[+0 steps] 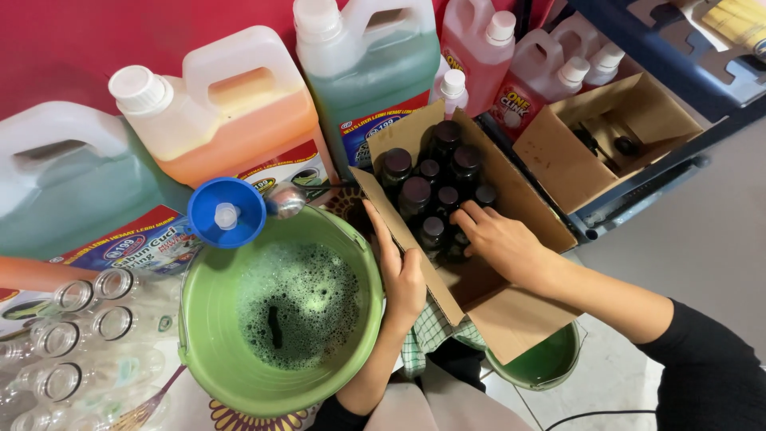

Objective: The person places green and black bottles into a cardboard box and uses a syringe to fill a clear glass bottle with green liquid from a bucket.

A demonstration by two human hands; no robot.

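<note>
Right hand (pixel 499 239) reaches into cardboard box (pixel 511 311); left hand (pixel 401 275) grips its wall.

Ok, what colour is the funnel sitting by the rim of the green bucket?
The funnel is blue, with a white piece at its centre; the head view shows it.

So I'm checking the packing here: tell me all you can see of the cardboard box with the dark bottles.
The cardboard box is plain brown, open-topped, flaps folded out, and sits tilted beside the green bucket. Dark bottles with dark caps stand packed at its far end; the near end is empty. The left hand grips its near wall, and the right hand reaches inside, fingers on the bottles.
</note>
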